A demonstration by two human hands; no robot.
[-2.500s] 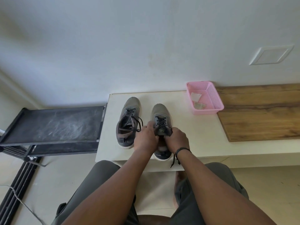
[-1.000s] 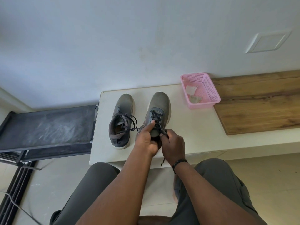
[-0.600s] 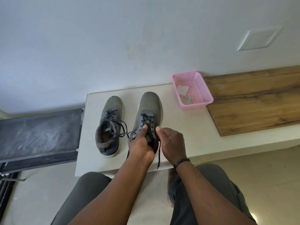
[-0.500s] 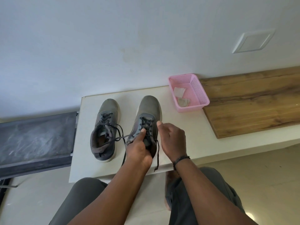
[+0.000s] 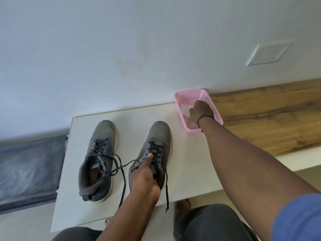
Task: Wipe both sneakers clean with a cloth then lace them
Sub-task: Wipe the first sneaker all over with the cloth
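L hand (image 5: pixel 144 180) grips 1 of 2 sneakers (image 5: pixel 152 153); R hand (image 5: pixel 201 112) in basket (image 5: pixel 217 117).

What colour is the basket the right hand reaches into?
Pink basket, seen in the head view.

No legible text or labels anywhere.

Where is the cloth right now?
In the head view, the cloth lies inside the pink basket at the wall, right of both sneakers, with the right hand on it.
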